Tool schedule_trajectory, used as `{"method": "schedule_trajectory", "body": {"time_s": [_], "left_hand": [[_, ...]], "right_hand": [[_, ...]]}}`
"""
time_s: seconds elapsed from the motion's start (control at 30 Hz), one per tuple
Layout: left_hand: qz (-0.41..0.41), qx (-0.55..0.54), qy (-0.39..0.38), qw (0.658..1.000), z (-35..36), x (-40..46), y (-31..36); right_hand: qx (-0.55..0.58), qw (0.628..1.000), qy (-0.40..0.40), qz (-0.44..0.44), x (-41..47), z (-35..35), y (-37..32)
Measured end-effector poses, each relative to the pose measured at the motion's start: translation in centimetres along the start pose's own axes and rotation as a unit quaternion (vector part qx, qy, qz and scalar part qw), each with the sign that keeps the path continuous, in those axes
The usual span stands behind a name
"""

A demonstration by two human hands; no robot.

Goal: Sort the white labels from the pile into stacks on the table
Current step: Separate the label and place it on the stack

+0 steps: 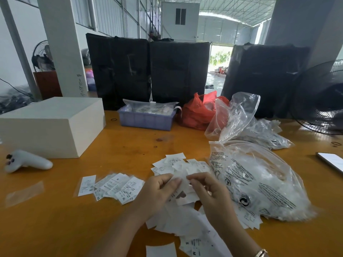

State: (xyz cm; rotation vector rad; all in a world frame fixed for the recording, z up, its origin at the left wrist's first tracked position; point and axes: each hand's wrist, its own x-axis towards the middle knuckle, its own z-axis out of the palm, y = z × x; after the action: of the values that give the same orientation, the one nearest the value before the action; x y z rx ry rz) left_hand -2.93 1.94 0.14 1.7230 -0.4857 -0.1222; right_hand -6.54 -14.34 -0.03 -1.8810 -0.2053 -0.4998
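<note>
My left hand [159, 191] and my right hand [209, 190] meet over the middle of the orange table [55, 219], and both pinch a small bunch of white labels [182, 179] between fingers and thumbs. Under and beyond my hands lies the loose pile of white labels [178, 164], spreading toward the near edge [185, 223]. To the left, sorted labels [115, 186] with size letters lie fanned in overlapping rows. A single label [86, 184] marked XS sits at their left end.
A large clear plastic bag [259, 182] with printed text lies right of the pile, more bags behind it. A white box [50, 125], a white controller [27, 161], a blue tray [146, 117], a red bag [198, 112], a fan [323, 101] and a phone [332, 161] stand around.
</note>
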Motion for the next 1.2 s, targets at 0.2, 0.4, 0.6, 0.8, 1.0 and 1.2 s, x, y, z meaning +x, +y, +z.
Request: {"method": "schedule_trajectory", "body": {"time_s": [0.2, 0.4, 0.6, 0.8, 1.0, 1.2], "left_hand": [[-0.008, 0.003, 0.002, 1.0, 0.01, -0.16, 0.27], [-0.012, 0.007, -0.006, 1.0, 0.08, -0.13, 0.36], [-0.006, -0.003, -0.024, 1.0, -0.17, -0.38, 0.22], [0.01, 0.03, -0.034, 0.999, -0.03, -0.27, 0.39], [0.016, 0.085, -0.04, 0.995, -0.33, -0.53, 0.59], [0.0, 0.065, -0.066, 0.996, -0.53, -0.69, 0.56]], "right_hand": [[0.016, 1.0, -0.015, 0.017, 0.01, -0.07, -0.02], [-0.048, 0.998, -0.016, -0.044, -0.04, -0.06, -0.22], [-0.113, 0.991, -0.047, -0.052, 0.0, 0.25, 0.47], [-0.211, 0.965, 0.014, -0.157, 0.03, 0.51, 0.54], [-0.129, 0.987, -0.073, -0.062, 0.18, 0.2, 0.43], [-0.048, 0.993, -0.104, -0.012, 0.5, -0.26, 0.34]]}}
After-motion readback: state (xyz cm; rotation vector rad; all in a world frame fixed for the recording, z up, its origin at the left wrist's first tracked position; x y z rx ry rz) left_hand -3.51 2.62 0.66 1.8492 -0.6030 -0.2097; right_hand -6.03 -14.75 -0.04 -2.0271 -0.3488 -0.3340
